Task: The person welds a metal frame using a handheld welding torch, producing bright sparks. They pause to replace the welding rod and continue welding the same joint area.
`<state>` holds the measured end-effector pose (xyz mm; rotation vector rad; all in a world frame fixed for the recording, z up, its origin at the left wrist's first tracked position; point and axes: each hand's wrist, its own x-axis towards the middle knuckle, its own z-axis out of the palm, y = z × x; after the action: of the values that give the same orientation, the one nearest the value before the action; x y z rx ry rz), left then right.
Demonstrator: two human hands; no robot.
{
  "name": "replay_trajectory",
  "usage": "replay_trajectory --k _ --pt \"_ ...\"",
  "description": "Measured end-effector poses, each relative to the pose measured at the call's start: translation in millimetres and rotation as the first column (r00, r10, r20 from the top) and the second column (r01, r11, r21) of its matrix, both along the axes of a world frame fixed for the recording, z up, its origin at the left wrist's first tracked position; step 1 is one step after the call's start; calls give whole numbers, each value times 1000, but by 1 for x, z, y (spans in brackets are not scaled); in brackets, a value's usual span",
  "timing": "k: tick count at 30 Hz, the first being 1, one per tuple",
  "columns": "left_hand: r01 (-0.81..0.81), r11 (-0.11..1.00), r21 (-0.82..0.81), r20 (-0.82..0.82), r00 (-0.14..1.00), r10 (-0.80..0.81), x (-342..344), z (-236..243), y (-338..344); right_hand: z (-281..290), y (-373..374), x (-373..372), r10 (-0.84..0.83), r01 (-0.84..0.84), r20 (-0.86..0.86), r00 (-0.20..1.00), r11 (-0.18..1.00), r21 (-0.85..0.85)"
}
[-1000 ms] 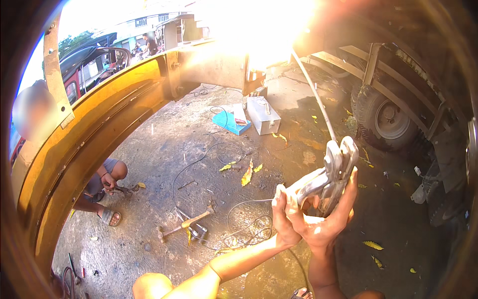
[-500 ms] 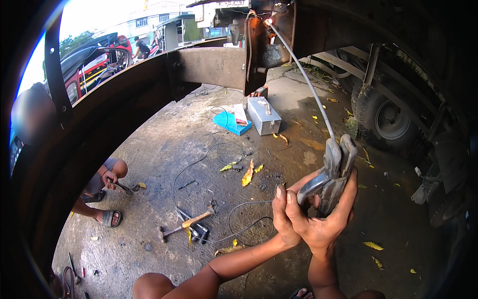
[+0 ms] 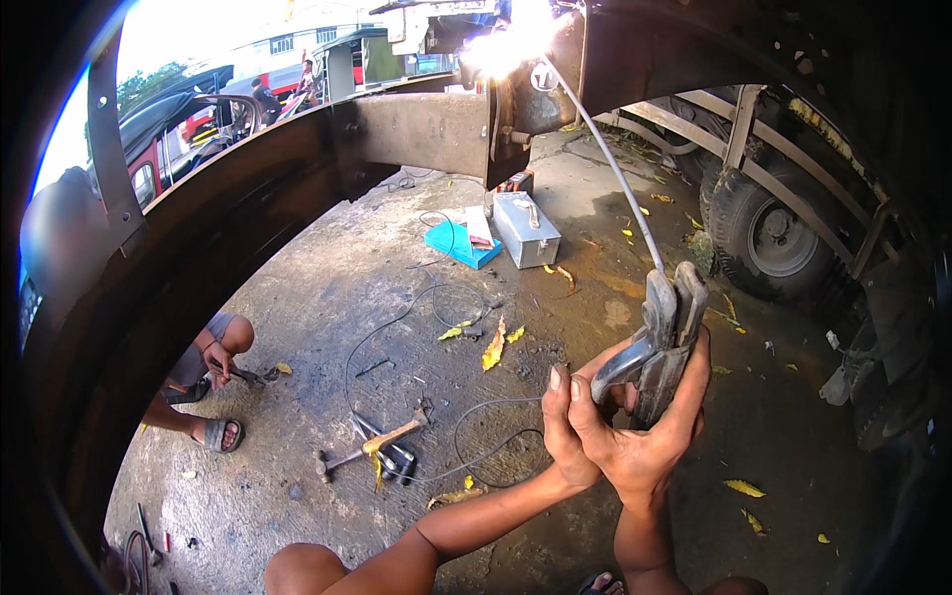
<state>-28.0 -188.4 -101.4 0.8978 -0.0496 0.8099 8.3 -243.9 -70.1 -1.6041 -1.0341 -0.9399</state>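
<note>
Both my hands grip a welding electrode holder (image 3: 662, 347), a worn dark clamp with a lever. My right hand (image 3: 645, 451) wraps it from the right, fingers along its far side. My left hand (image 3: 570, 436) presses against the right one, its fingers passing behind the holder and partly hidden. From the jaws a long thin grey welding rod (image 3: 615, 169) slants up and left to a rusty steel bracket (image 3: 506, 129) on a frame beam. A brilliant white arc (image 3: 516, 42) burns at the rod's far end and hides the tip.
A curved steel beam (image 3: 248, 178) crosses the left. On the concrete lie a hammer (image 3: 372, 448), cables and leaves; behind them stand a grey metal box (image 3: 526, 230) and a blue case (image 3: 461, 246). A person (image 3: 220, 357) crouches at left. A truck wheel (image 3: 778, 233) is at right.
The small red glow at the rod's end has become a large white arc, lighting the beam and truck. The holder has shifted very slightly, and both hands keep their grip.
</note>
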Motion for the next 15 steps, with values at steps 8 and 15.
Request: replay_trajectory --k 8,15 --pt "2 1000 23 -13 1000 -2 -3 6 2 -7 0 2 23 -25 50 998 998 54" --pt "3 1000 26 -23 1000 -2 -4 7 2 -5 0 0 -8 8 9 1000 999 34"
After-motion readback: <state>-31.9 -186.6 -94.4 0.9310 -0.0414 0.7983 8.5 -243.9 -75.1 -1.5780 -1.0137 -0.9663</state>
